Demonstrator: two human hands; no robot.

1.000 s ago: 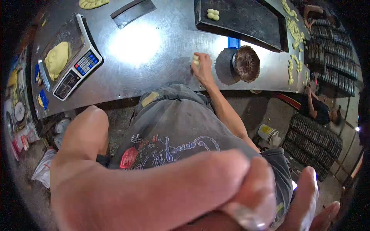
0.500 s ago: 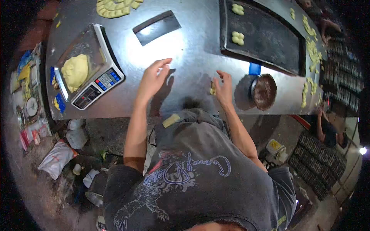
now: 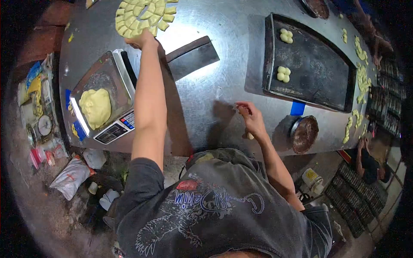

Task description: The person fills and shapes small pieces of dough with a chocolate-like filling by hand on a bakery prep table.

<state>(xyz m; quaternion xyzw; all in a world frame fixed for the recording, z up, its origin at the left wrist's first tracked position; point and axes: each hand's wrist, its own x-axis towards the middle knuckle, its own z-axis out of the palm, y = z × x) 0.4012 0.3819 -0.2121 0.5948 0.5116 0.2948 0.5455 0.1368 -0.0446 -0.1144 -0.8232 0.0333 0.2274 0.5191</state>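
Observation:
My left hand (image 3: pixel 142 39) reaches far out to the near edge of a ring of cut dough pieces (image 3: pixel 137 18). It touches or nearly touches the pieces, and most of its fingers are hidden. Above the table my right hand (image 3: pixel 253 120) has its fingers curled in toward the thumb. Whether anything sits in that pinch cannot be made out. A small dough piece (image 3: pixel 250 136) shows beside the right wrist. Between the hands and the ring lies a dark flat metal plate (image 3: pixel 193 58).
At left, a digital scale (image 3: pixel 112 136) bears a dough lump (image 3: pixel 95 108). At right stand a dark baking tray (image 3: pixel 316 64) with two dough clusters (image 3: pixel 283 74), a blue object (image 3: pixel 297 108) and a brown-coated bowl (image 3: pixel 305 134). Dough strips (image 3: pixel 363 79) line the right edge; another person (image 3: pixel 371 161) is beyond.
My left hand has moved forward and left from mid-table to the dough ring. The right fingers have gone from spread to curled. The whole view has shifted, with the tabletop lower in frame.

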